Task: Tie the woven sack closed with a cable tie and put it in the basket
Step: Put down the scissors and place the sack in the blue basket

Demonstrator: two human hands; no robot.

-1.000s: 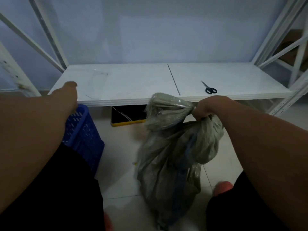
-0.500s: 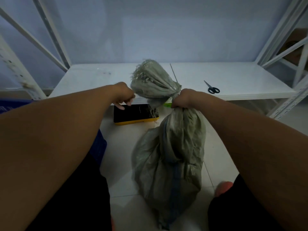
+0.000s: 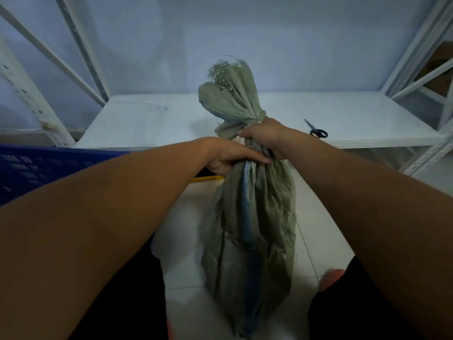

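Observation:
A grey-green woven sack (image 3: 250, 217) with a blue stripe hangs upright in front of me, its frayed mouth bunched above a tight neck. My right hand (image 3: 264, 136) grips that neck from the right. My left hand (image 3: 228, 158) grips the sack just below the neck from the left, thumb laid across the front. The blue basket (image 3: 36, 170) shows at the left edge behind my left forearm. No cable tie is visible; the neck is hidden by my hands.
A white shelf board (image 3: 147, 121) runs across in front, with black-handled scissors (image 3: 317, 131) on its right part. White rack posts (image 3: 27, 99) stand at both sides. A yellow-edged flat object (image 3: 208, 178) lies on the tiled floor under the shelf.
The sack was raised upright and its mouth now points up. My left hand left the basket side and took hold of the sack under the neck. The right hand kept its grip.

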